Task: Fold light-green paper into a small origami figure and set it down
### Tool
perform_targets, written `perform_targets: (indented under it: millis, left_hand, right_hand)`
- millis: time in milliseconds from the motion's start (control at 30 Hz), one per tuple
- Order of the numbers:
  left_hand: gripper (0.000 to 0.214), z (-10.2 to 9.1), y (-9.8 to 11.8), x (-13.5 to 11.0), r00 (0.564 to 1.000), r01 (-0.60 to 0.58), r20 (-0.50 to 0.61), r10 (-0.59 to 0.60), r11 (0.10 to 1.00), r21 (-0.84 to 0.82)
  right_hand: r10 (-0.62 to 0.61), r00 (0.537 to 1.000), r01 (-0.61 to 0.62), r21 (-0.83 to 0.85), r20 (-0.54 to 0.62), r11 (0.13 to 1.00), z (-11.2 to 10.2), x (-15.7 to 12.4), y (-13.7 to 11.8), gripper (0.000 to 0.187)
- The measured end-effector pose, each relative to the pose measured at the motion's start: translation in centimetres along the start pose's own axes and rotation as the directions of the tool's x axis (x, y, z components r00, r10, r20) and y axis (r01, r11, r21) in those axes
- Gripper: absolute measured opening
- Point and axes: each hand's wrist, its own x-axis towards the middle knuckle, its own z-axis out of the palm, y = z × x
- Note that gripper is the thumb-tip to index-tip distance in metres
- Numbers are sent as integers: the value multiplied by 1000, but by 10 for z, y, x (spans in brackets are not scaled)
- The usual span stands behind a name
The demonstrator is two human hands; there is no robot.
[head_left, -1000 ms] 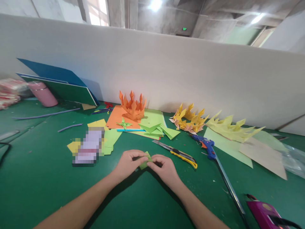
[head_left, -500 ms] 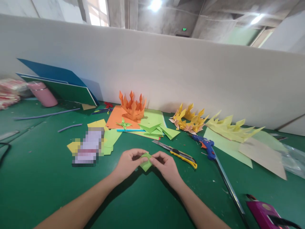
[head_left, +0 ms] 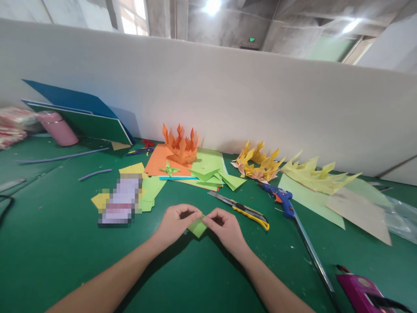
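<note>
A small folded piece of green paper [head_left: 198, 228] is held just above the green table, one corner pointing toward me. My left hand [head_left: 177, 222] pinches its left side, thumb and fingers closed near the top. On the other side, my right hand [head_left: 225, 225] pinches the right edge between thumb and forefinger. The fingers cover the upper part of the paper. Beyond my hands lie loose folded green paper pieces [head_left: 211, 175] and a small green paper star shape [head_left: 168, 169]. A yellow utility knife [head_left: 243, 208] rests near my right hand with its blade out.
An orange paper crown [head_left: 182, 145] stands on orange paper at the back, with a yellow crown [head_left: 260, 163] and a pale yellow spiked strip [head_left: 317, 176] further right. A blue glue gun [head_left: 283, 198] lies at right. A blurred-out phone-like object [head_left: 121, 200] lies left, a pink bottle [head_left: 59, 129] behind.
My left thumb and fingers have shifted up on the green paper, and its lower corner sits slightly nearer to me. Both hands have kept their pinch.
</note>
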Motion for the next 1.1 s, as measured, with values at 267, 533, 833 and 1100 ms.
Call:
perform_targets:
  millis: [267, 533, 833, 1100]
  left_hand:
    - [20, 1, 4, -2, 999, -12, -50, 7, 995, -99]
    - [28, 3, 4, -1, 981, 96, -124, -147, 932, -350]
    - [27, 9, 5, -4, 993, 1, -111, -43, 934, -358]
    - [15, 5, -5, -6, 923, -357, -153, 352, 934, -10]
  right_hand:
    - [-6, 1000, 6, 12, 15, 1000, 0, 1, 0, 26]
    - [33, 998, -43, 162, 59, 986, -2, 1, 0, 28]
    - [-10, 1000, 5, 200, 21, 980, -2, 2, 1, 29]
    - [-25, 997, 5, 271, 70, 963, -5, 2, 2, 27]
